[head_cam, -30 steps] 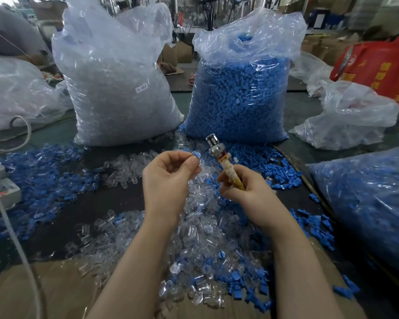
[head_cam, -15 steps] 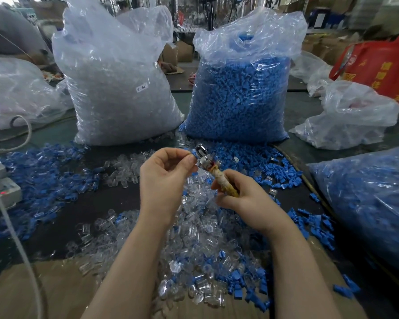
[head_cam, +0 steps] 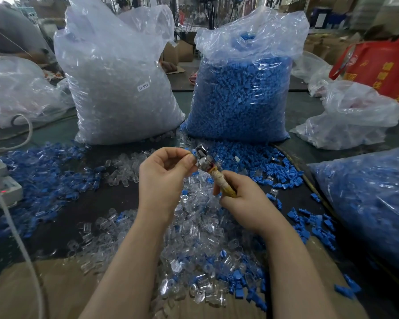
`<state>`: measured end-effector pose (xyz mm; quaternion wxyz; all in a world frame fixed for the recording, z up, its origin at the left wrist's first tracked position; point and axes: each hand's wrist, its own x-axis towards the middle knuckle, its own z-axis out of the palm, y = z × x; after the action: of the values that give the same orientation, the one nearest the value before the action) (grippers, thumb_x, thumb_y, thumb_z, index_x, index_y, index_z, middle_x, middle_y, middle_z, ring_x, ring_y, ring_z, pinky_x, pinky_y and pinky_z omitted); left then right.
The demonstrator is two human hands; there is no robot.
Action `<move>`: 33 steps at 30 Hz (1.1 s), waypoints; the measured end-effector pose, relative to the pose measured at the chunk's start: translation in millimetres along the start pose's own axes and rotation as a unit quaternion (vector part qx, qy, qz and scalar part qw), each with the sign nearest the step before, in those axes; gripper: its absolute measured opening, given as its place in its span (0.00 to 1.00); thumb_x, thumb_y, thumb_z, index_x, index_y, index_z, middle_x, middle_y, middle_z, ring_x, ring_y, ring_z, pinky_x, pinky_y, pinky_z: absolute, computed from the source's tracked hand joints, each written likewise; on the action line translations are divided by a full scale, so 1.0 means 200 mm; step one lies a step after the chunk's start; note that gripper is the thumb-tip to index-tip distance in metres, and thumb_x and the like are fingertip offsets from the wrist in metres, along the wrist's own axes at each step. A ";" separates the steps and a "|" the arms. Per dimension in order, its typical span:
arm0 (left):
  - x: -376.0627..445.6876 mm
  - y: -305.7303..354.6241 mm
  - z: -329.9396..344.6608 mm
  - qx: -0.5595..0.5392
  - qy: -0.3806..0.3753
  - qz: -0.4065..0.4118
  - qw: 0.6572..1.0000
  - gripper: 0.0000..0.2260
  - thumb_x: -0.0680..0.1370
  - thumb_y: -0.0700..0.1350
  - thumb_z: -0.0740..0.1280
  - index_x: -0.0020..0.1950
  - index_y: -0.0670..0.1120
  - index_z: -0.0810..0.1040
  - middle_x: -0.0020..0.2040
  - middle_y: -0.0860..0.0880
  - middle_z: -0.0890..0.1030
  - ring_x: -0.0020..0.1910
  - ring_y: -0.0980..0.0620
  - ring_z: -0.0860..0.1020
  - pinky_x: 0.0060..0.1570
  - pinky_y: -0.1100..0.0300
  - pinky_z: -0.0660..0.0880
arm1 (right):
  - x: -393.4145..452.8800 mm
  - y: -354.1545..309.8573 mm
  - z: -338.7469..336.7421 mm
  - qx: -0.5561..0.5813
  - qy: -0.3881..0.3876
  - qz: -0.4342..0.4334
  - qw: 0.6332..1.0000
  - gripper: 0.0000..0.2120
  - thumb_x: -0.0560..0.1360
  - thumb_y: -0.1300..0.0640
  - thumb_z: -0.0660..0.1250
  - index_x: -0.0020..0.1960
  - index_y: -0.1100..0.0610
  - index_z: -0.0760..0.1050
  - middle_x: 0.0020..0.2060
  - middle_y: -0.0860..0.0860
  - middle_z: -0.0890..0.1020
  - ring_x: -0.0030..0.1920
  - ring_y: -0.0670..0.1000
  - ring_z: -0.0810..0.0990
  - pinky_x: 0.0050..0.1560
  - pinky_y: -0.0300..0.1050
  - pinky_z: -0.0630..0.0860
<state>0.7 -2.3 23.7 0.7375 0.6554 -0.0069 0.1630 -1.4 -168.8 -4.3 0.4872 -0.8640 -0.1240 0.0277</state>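
Observation:
My right hand (head_cam: 244,201) grips a small tool (head_cam: 213,173) by its tape-wrapped yellowish handle; the metal head points up and left. My left hand (head_cam: 164,178) pinches a small blue plastic piece (head_cam: 193,153) between thumb and fingertips, right against the tool's metal head. Both hands hover above a heap of loose clear plastic caps (head_cam: 194,238) mixed with blue pieces on the dark table.
A big bag of clear caps (head_cam: 120,88) and a big bag of blue pieces (head_cam: 240,93) stand behind. More blue pieces (head_cam: 44,171) lie scattered left. Another blue-filled bag (head_cam: 373,203) sits right; brown cardboard (head_cam: 55,288) lies near me. A white cable (head_cam: 14,226) and device are at left.
Both hands have come together: the tool's head swung left and down toward my left hand, and the blue piece now meets the metal tip.

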 end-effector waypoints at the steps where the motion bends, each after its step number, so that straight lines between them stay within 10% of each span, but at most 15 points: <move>1: 0.00 0.00 0.00 -0.003 0.001 -0.007 1.000 0.03 0.75 0.33 0.71 0.45 0.40 0.81 0.38 0.47 0.84 0.37 0.56 0.83 0.40 0.67 0.78 | 0.00 0.00 0.00 0.002 -0.004 0.002 1.000 0.09 0.71 0.67 0.64 0.44 0.53 0.74 0.26 0.42 0.72 0.25 0.42 0.66 0.28 0.38 0.64; 9: 0.09 -0.01 -0.23 0.172 0.087 -0.055 0.980 0.04 0.71 0.40 0.76 0.40 0.48 0.84 0.34 0.49 0.85 0.37 0.52 0.83 0.41 0.61 0.81 | 0.02 0.02 -0.01 -0.040 0.067 0.016 0.997 0.04 0.72 0.61 0.66 0.46 0.55 0.73 0.33 0.50 0.75 0.31 0.50 0.69 0.34 0.49 0.68; 17: 0.12 -0.07 -0.61 0.540 0.221 -0.108 0.805 0.05 0.76 0.41 0.71 0.50 0.44 0.85 0.50 0.38 0.83 0.52 0.36 0.78 0.51 0.46 0.75 | 0.03 0.07 -0.01 -0.078 0.125 0.029 0.989 0.04 0.77 0.51 0.65 0.46 0.46 0.70 0.37 0.45 0.78 0.38 0.50 0.77 0.42 0.55 0.75; 30: 0.11 -0.09 -0.62 0.583 0.231 -0.127 0.769 0.12 0.78 0.40 0.68 0.61 0.42 0.81 0.58 0.35 0.80 0.57 0.33 0.76 0.52 0.43 0.74 | 0.04 0.09 -0.02 -0.144 0.223 0.124 0.956 0.11 0.79 0.50 0.64 0.38 0.49 0.70 0.32 0.48 0.76 0.33 0.50 0.74 0.30 0.44 0.62; 33: 0.13 -0.06 -0.56 0.554 0.187 -0.073 0.808 0.10 0.77 0.43 0.69 0.57 0.46 0.83 0.53 0.41 0.83 0.53 0.39 0.78 0.51 0.48 0.74 | 0.05 0.10 -0.03 -0.144 0.189 0.148 0.960 0.12 0.79 0.49 0.66 0.38 0.50 0.72 0.30 0.49 0.75 0.32 0.51 0.74 0.30 0.44 0.63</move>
<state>5.1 110.4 2.2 0.2457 0.9083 0.2702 0.2042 13.1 -180.6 -17.7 0.3624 -0.9233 0.0971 -0.0821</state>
